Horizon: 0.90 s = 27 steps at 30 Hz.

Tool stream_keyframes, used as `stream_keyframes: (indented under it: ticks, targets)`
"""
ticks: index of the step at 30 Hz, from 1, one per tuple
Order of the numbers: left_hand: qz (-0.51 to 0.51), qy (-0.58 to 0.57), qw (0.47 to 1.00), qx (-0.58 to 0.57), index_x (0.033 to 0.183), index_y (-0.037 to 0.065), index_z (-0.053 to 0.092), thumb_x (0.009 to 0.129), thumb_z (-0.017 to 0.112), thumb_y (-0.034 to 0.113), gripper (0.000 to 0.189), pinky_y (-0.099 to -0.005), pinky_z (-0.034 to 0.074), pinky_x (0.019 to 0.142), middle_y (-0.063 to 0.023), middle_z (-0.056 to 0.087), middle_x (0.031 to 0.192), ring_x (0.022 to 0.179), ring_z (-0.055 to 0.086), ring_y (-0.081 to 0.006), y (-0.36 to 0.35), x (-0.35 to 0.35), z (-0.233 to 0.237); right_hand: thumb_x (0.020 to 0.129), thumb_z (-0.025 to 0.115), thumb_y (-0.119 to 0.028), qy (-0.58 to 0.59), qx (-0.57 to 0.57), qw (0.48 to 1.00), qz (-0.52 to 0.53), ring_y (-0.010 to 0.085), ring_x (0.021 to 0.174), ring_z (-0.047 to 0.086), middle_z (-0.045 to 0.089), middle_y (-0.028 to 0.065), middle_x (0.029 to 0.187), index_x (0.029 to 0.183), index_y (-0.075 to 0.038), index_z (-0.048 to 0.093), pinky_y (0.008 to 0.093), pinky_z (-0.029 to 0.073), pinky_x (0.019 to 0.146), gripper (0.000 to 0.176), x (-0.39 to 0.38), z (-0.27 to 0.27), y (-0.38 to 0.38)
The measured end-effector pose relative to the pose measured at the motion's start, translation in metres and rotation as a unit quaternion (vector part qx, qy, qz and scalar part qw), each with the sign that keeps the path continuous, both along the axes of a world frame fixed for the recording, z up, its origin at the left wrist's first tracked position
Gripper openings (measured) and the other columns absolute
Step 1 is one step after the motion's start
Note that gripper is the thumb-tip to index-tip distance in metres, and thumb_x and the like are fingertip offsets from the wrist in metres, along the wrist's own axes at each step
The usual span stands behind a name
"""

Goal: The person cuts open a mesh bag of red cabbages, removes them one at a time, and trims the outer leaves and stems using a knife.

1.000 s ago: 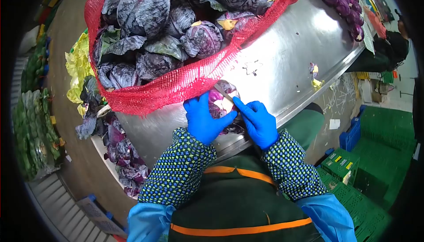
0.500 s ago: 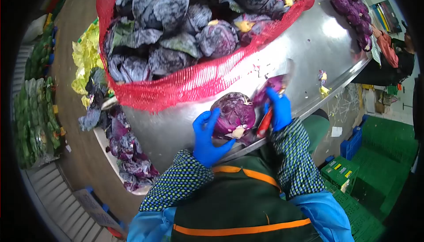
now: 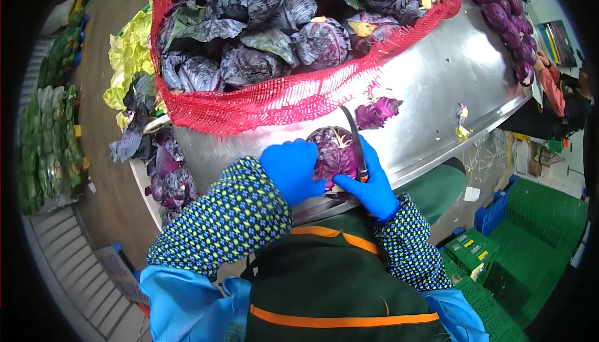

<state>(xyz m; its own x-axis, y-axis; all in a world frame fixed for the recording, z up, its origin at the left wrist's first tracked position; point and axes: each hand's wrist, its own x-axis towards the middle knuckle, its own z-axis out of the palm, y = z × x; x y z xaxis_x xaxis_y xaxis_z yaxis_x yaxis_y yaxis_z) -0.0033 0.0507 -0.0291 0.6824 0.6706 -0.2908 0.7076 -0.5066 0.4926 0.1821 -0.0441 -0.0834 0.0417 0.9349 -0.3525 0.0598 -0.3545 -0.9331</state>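
Observation:
A red cabbage [image 3: 336, 156] sits on the metal table in front of me, at the table's near edge. My left hand [image 3: 291, 168], in a blue glove, is curled closed against the cabbage's left side; what lies under its fingers is hidden. On the other side my right hand [image 3: 373, 186], also gloved, holds a knife [image 3: 353, 129] whose curved blade points away from me past the cabbage. The knife's handle is mostly covered by the hand, and the right thumb presses on the cabbage's near side. A loose purple leaf [image 3: 378, 112] lies just beyond.
A red mesh sack [image 3: 262, 110] full of dark cabbages fills the far left. Several peeled purple cabbages [image 3: 497, 19] are lined up at the far right. Discarded leaves [image 3: 168, 170] lie in a container at left. Leaf scraps [image 3: 462, 120] dot the metal table [image 3: 430, 86]. Green crates [image 3: 477, 248] stand right.
The leaf in my right hand has been put down beyond the cabbage. My right hand, with the knife, has come onto the cabbage. My left hand has gone from spread to curled.

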Motion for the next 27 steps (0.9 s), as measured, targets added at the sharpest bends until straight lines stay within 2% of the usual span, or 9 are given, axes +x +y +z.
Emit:
stream_keyframes:
  ticks: [6,9,10,12,15,16,20,26,27]
  targets:
    - [-0.058,0.028,0.997,0.037,0.079,0.006,0.06,0.068,0.069,0.031,0.028,-0.0395,0.05,0.061,-0.0102,0.06,0.077,0.072,0.062,-0.0279,0.009,-0.012,-0.017,0.069,0.078,-0.017,0.01,0.007,1.0,0.002,0.0273,0.125,0.037,0.037,0.0185,0.136,0.139,-0.003,0.029,0.0368,0.032,0.104,0.086,0.003,-0.002,0.0]
    - [0.273,-0.166,0.908,-0.271,0.087,0.003,0.063,0.078,0.065,0.021,0.02,-0.0317,0.049,0.063,-0.0103,0.065,0.08,0.071,0.063,-0.0172,0.032,-0.026,-0.037,0.07,0.077,-0.014,0.02,-0.017,1.0,-0.005,0.0264,0.127,0.036,0.036,0.0178,0.137,0.14,-0.003,0.028,0.0363,0.031,0.105,0.086,0.005,0.0,0.002]
    - [0.362,-0.205,0.885,-0.21,0.09,0.0,0.063,0.081,0.065,0.024,0.025,-0.0289,0.05,0.065,-0.0116,0.065,0.077,0.07,0.061,-0.0135,0.041,-0.033,-0.071,0.071,0.077,-0.012,0.02,-0.006,1.0,0.015,0.026,0.128,0.035,0.035,0.0175,0.138,0.14,-0.004,0.027,0.036,0.03,0.105,0.086,0.005,0.002,0.003]
    - [0.356,-0.233,0.866,-0.263,0.098,-0.001,0.06,0.079,0.067,0.026,0.034,-0.031,0.05,0.071,-0.0168,0.064,0.092,0.08,0.062,-0.0169,0.04,-0.03,-0.068,0.071,0.076,-0.011,0.021,0.007,0.999,0.034,0.0255,0.13,0.033,0.035,0.0173,0.139,0.141,-0.004,0.026,0.0357,0.03,0.106,0.086,0.004,0.009,0.007]
    - [0.139,-0.219,0.965,0.036,0.115,0.001,0.05,0.073,0.075,0.031,0.058,-0.0324,0.049,0.078,-0.015,0.057,0.108,0.089,0.06,-0.0226,0.001,-0.005,-0.017,0.071,0.076,-0.009,0.083,-0.013,0.995,0.056,0.0257,0.132,0.03,0.032,0.0172,0.142,0.141,-0.005,0.025,0.0356,0.027,0.107,0.087,0.003,0.016,0.011]
    - [0.096,-0.159,0.982,-0.045,0.118,0.003,0.051,0.07,0.076,0.035,0.063,-0.0355,0.048,0.083,-0.0174,0.058,0.106,0.094,0.06,-0.0297,0.001,-0.008,-0.017,0.07,0.076,-0.01,0.07,-0.017,0.993,0.095,0.0266,0.133,0.029,0.031,0.0176,0.142,0.141,-0.006,0.026,0.0362,0.026,0.108,0.087,0.004,0.017,0.01]
    - [0.112,-0.111,0.979,-0.13,0.117,0.004,0.054,0.073,0.072,0.035,0.057,-0.0357,0.05,0.079,-0.0186,0.061,0.105,0.091,0.062,-0.0311,-0.001,-0.031,-0.007,0.069,0.078,-0.012,-0.079,0.002,0.991,0.106,0.0287,0.134,0.026,0.029,0.0186,0.144,0.14,-0.008,0.031,0.0383,0.024,0.109,0.085,-0.004,0.018,0.003]
    - [0.12,-0.057,0.986,-0.102,0.117,0.005,0.056,0.081,0.058,0.012,0.036,-0.0322,0.052,0.075,-0.0186,0.064,0.098,0.085,0.065,-0.0293,-0.025,-0.059,-0.021,0.07,0.077,-0.011,0.016,-0.007,0.994,0.112,0.0277,0.132,0.029,0.027,0.0175,0.144,0.139,-0.008,0.033,0.0372,0.031,0.105,0.083,-0.018,0.014,0.0]
    - [0.265,-0.163,0.931,-0.192,0.117,0.005,0.056,0.081,0.058,0.011,0.036,-0.0315,0.052,0.076,-0.0178,0.065,0.094,0.083,0.065,-0.0282,-0.031,-0.07,-0.042,0.07,0.077,-0.009,0.012,-0.007,0.993,0.121,0.0256,0.13,0.033,0.028,0.0163,0.144,0.14,-0.009,0.031,0.0352,0.037,0.101,0.083,-0.017,0.013,0.002]
